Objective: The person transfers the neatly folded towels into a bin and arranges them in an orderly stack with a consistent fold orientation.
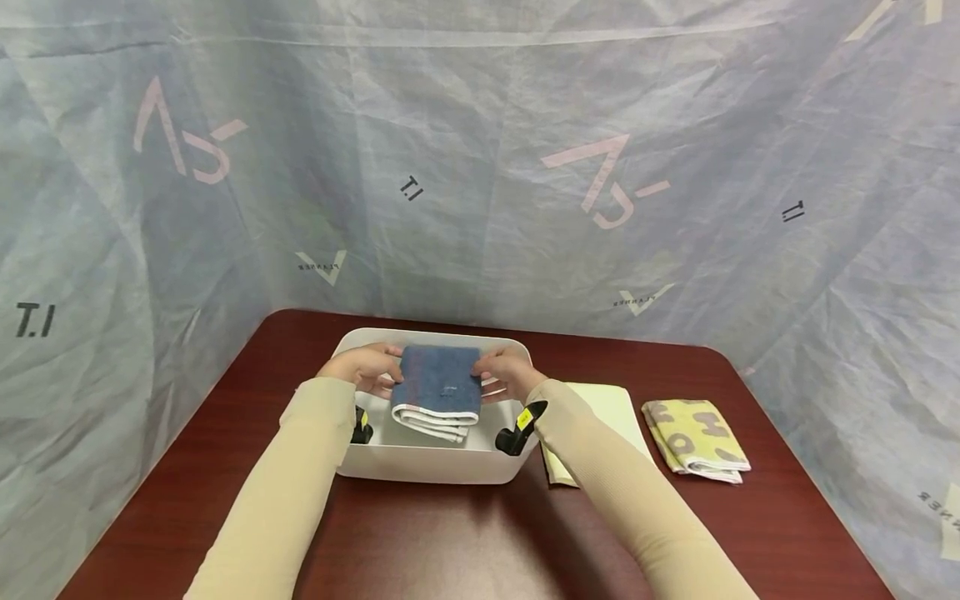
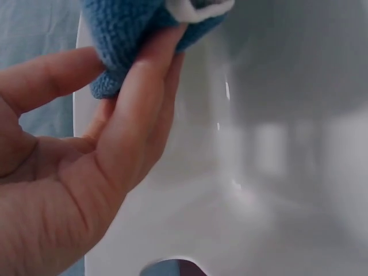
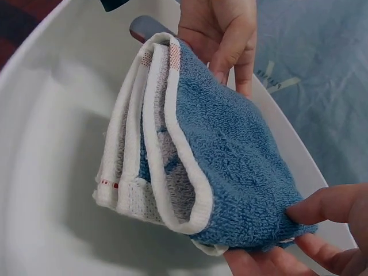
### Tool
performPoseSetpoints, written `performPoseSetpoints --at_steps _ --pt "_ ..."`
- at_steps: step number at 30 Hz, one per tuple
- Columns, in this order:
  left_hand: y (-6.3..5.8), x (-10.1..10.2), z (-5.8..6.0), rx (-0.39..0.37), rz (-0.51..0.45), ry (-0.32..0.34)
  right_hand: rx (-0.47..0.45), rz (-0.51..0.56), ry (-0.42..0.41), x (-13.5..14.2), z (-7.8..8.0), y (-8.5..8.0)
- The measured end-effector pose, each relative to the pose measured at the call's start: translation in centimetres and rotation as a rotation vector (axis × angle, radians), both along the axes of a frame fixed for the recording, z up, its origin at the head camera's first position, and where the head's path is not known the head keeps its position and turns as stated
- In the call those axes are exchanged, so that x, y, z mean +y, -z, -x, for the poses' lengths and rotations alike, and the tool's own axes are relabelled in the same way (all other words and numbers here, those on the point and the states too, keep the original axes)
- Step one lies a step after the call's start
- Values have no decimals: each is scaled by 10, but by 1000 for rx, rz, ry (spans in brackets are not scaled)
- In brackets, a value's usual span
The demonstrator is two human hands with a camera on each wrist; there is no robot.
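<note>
A folded blue towel (image 1: pixel 440 379) with white edging is held level over the inside of a white plastic basin (image 1: pixel 427 463). My left hand (image 1: pixel 366 367) pinches its left side, thumb on top and fingers beneath. On the opposite side my right hand (image 1: pixel 508 372) grips it the same way. The right wrist view shows the towel's (image 3: pixel 230 144) stacked layers and white hems, with the fingers of both hands at its two ends. In the left wrist view only a corner of the towel (image 2: pixel 121 34) appears, between thumb and fingers. Bare basin floor is visible below it.
Right of the basin lies a pale yellow folded cloth (image 1: pixel 603 408), partly hidden by my right forearm. Farther right is a folded yellow towel (image 1: pixel 696 437) with grey-brown lettering. All stand on a dark red table (image 1: pixel 420 533); a grey printed sheet (image 1: pixel 480 167) hangs behind.
</note>
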State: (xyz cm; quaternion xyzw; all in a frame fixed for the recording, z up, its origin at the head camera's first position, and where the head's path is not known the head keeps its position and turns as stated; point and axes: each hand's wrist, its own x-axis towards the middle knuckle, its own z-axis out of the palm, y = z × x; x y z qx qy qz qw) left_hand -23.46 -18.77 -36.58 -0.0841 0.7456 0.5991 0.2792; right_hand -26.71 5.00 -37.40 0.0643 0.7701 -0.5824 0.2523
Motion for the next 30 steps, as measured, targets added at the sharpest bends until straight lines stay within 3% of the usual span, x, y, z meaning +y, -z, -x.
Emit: performPoseSetpoints --at_steps 15,16,22,23,30 --pt "7 2 3 -12 57 -6 -15 -5 -28 -3 3 7" --pt "14 -1 9 -17 44 -1 -15 -6 -29 -3 3 7" --pt "20 0 13 -16 67 11 -3 -12 -52 -3 3 8" --pt "14 4 8 -13 82 6 -3 -11 -56 -3 3 8" --pt "15 8 4 -31 94 27 -16 4 -72 -4 3 12"
